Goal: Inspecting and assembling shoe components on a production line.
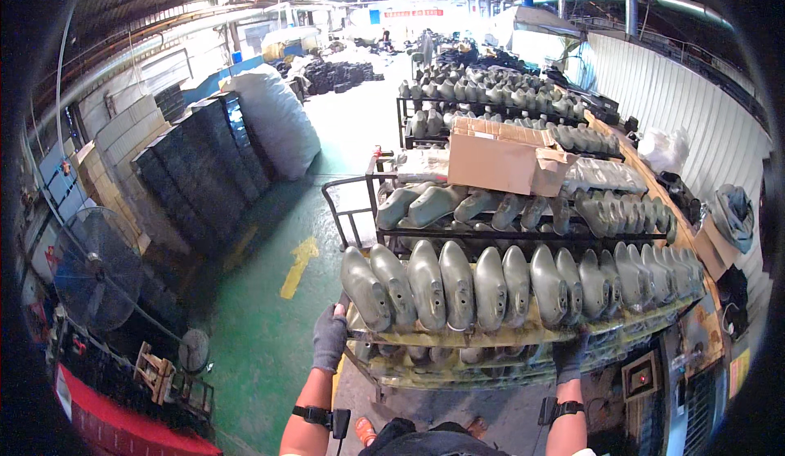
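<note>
A wheeled rack [458, 339] stands across in front of me, with a row of shiny grey-green shoe lasts [426, 286] leaning upright along its top shelf. More lasts show on the shelf below. My left hand [330, 340], in a grey glove with bare fingertips, is closed on the rack's left end, beside the first last. In a dark glove, my right hand [570, 358] is closed on the near edge of the rack, right of its middle; its fingers are partly hidden in shadow. Both forearms wear black straps with small devices.
Beyond stand more racks of lasts, one topped by a cardboard box [491, 161]. A yellow arrow [300, 266] marks the green floor at left. Dark stacks [200, 170], a large white sack [274, 116] and a fan [96, 268] line the left; a wooden bench [705, 333] edges the right.
</note>
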Tool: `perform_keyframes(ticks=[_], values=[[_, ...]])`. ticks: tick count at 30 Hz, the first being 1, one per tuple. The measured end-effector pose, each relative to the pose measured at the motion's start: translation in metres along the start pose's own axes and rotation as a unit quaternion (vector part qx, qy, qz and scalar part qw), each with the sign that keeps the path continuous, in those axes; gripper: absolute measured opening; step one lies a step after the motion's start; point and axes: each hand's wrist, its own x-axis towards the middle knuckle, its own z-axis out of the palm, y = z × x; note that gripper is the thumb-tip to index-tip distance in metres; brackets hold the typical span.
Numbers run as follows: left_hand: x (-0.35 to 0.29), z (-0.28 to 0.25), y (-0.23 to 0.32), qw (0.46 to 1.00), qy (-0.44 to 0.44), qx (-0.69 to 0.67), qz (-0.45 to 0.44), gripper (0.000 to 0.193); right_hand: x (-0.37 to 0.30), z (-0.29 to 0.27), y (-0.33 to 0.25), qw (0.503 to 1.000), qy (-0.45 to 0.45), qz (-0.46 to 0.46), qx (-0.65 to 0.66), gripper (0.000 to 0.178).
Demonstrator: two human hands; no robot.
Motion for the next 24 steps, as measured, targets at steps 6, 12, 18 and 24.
perform_keyframes(ticks=[6,12,18,24], values=[[0.01,0.012,-0.018,0.998,-0.003,-0.06,0.037,0.044,0.008,-0.019,-0.003,0.999,-0.038,0.021,-0.004,0.052],[0.004,0.003,-0.009,0.995,-0.016,-0.092,0.024,0.045,0.008,-0.016,0.002,0.997,0.062,0.055,-0.002,0.053],[-0.009,0.005,0.012,0.994,-0.059,-0.093,-0.021,0.047,0.022,-0.048,0.003,0.987,0.155,0.034,-0.031,0.049],[0.002,-0.003,-0.017,0.998,-0.039,-0.056,0.016,0.05,0.024,-0.038,0.015,0.983,0.167,0.074,-0.011,0.049]])
